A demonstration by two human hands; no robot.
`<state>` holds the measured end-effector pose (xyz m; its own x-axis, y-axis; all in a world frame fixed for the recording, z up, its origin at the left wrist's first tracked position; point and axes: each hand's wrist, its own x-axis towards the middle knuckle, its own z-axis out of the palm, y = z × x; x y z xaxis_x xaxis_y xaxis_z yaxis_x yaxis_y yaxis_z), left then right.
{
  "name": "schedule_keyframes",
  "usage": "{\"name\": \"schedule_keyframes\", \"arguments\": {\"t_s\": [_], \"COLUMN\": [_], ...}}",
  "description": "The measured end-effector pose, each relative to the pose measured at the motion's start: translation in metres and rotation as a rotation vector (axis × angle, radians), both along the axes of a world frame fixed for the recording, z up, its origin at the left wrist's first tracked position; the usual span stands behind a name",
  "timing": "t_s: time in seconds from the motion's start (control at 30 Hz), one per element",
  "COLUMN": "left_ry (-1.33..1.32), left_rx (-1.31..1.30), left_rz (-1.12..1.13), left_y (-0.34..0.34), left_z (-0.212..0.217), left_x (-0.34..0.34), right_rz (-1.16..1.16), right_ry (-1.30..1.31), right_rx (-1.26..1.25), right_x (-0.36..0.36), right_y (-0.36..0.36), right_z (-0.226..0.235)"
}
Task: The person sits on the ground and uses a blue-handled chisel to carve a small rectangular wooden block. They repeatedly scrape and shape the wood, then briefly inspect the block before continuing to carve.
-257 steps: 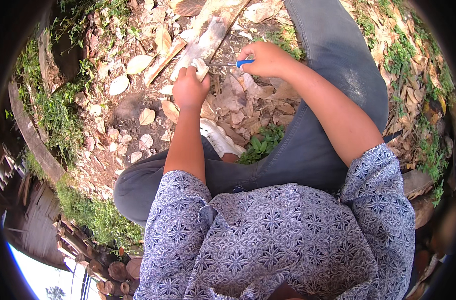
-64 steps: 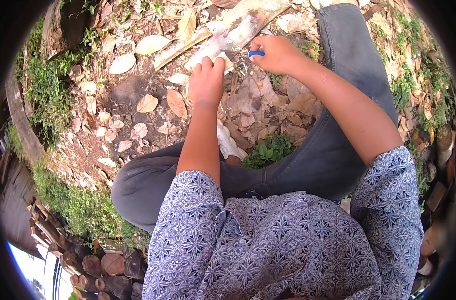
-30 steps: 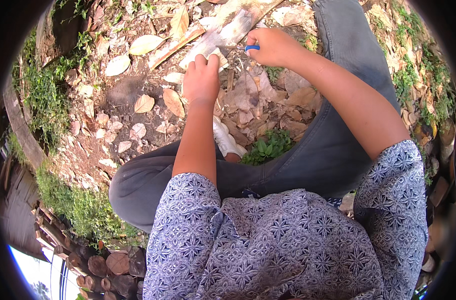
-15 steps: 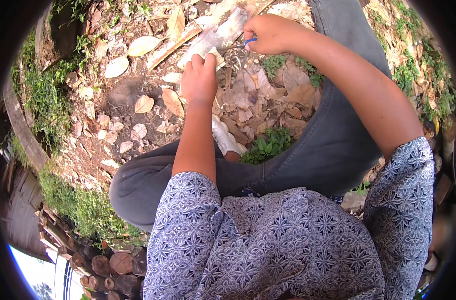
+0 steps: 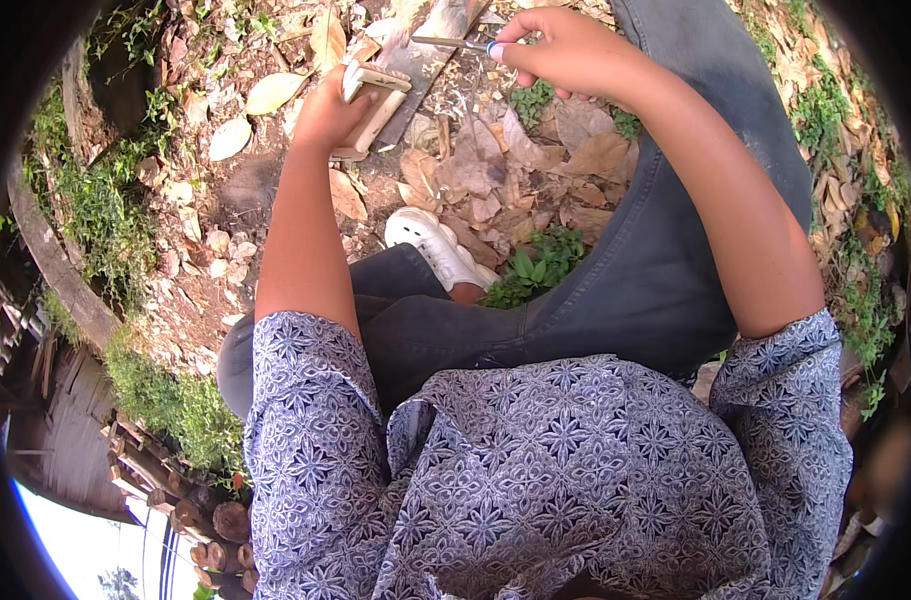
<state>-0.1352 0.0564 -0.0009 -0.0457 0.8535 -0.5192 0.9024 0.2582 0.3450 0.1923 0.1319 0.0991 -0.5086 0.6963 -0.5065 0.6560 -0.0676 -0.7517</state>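
Observation:
My left hand [image 5: 327,112] is closed around a pale, block-like piece of wood [image 5: 379,118] with a hollow or groove along its side. Part of the wood is covered by my fingers and thumb. To its right, my right hand [image 5: 565,55] grips a slim knife [image 5: 453,42] with blue showing at its handle. The blade points left and is apart from the wood, above a weathered grey plank [image 5: 437,62] on the ground.
Dry leaves [image 5: 465,165] and wood shavings cover the ground around the plank. A white shoe [image 5: 430,245] and my grey-trousered leg [image 5: 695,200] lie close below the hands. A small green plant [image 5: 535,270] grows beside the shoe. Stacked logs [image 5: 230,522] stand at lower left.
My left hand has moved left and turned the wood, so its hollowed side shows. The knife has come away from the wood, and my right hand has shifted slightly up and right.

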Motion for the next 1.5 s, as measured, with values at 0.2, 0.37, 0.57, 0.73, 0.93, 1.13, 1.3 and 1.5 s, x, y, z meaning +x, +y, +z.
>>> {"name": "schedule_keyframes", "arguments": {"t_s": [0.2,0.37,0.57,0.73,0.93,1.13,1.3,1.5], "left_ry": [-0.595,-0.719,-0.706,-0.674,-0.711,-0.748,-0.747,-0.743], "left_rx": [-0.396,-0.390,-0.296,-0.038,0.073,0.121,0.258,0.235], "left_rz": [0.542,0.639,0.567,0.420,0.395,0.359,0.289,0.164], "left_y": [0.014,0.032,0.039,0.019,0.001,0.009,0.015,0.002], "left_z": [0.011,0.071,0.132,0.205,0.236,0.235,0.233,0.230], "left_x": [-0.026,0.021,0.047,0.090,0.110,0.109,0.098,0.071], "right_rz": [-0.246,-0.166,-0.337,-0.440,-0.398,-0.416,-0.414,-0.348], "right_ry": [0.066,0.093,0.262,0.430,0.754,0.825,0.834,0.815], "right_rx": [-0.203,-0.114,-0.066,-0.270,-0.474,-0.515,-0.462,-0.444], "right_x": [0.003,-0.001,-0.010,-0.009,-0.005,-0.004,-0.008,-0.014], "right_y": [-0.025,-0.018,-0.022,-0.019,-0.019,-0.012,-0.010,-0.012], "right_z": [0.019,0.000,-0.011,0.011,0.036,0.045,0.055,0.068]}}
